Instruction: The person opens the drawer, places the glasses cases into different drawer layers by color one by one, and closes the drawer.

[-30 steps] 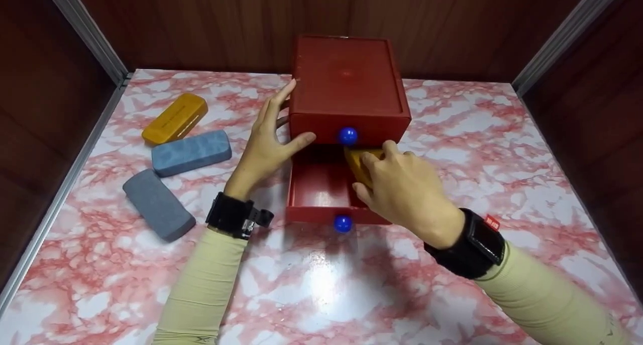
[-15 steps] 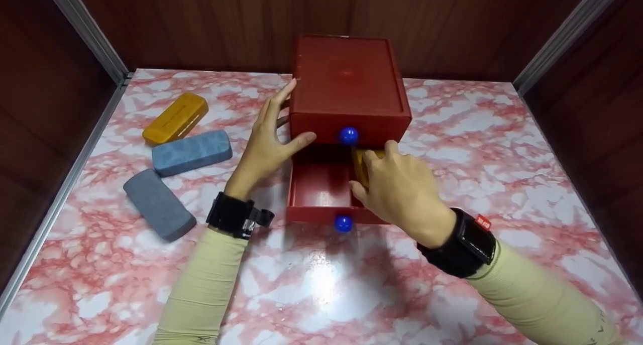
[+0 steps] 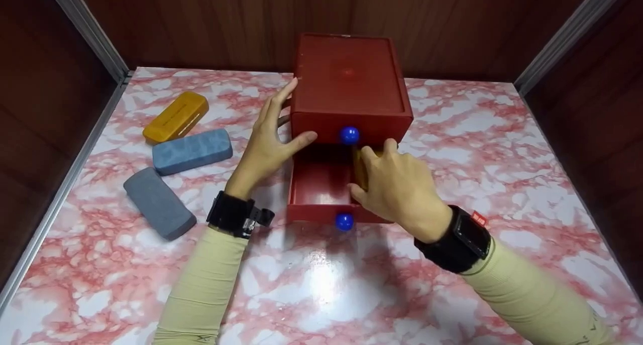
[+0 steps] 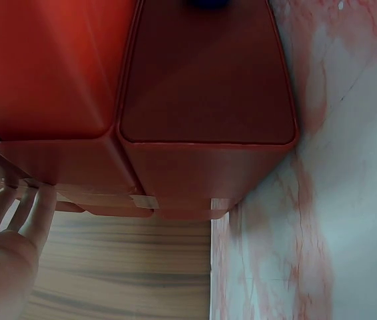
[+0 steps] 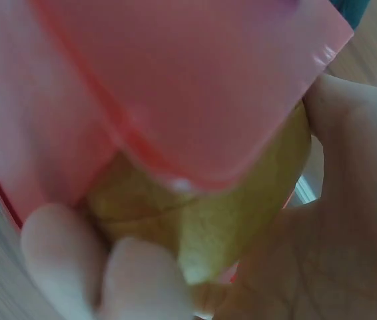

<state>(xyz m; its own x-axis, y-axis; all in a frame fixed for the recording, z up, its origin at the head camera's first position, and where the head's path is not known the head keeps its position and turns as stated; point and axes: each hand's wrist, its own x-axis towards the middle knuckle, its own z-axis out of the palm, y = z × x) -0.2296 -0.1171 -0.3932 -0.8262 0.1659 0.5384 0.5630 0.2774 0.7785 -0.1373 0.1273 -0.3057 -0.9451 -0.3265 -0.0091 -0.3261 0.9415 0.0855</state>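
A red drawer cabinet [image 3: 346,76] stands at the back middle. The drawer [image 3: 321,187] under its top one is pulled out, a blue knob [image 3: 344,222] on its front. My left hand [image 3: 269,144] rests against the cabinet's left side, thumb across the front corner and fingers nearly straight. In the left wrist view, those fingertips [image 4: 38,200] touch the red side. My right hand [image 3: 402,184] reaches into the drawer's right half and grips a yellow glasses case [image 3: 360,169]. The right wrist view shows the yellow case [image 5: 208,227] between thumb and fingers, partly hidden by red plastic.
On the left of the marbled table [image 3: 321,295] lie three more glasses cases: yellow [image 3: 176,116], mottled blue [image 3: 192,151] and grey [image 3: 159,203]. Another closed drawer [image 4: 205,73] sits below the pulled-out one. Dark wood-look panels [image 3: 221,23] enclose the back and sides.
My right hand has shifted slightly left, and the yellow case has straightened and gone deeper into the drawer's right side. The left hand stays on the cabinet.
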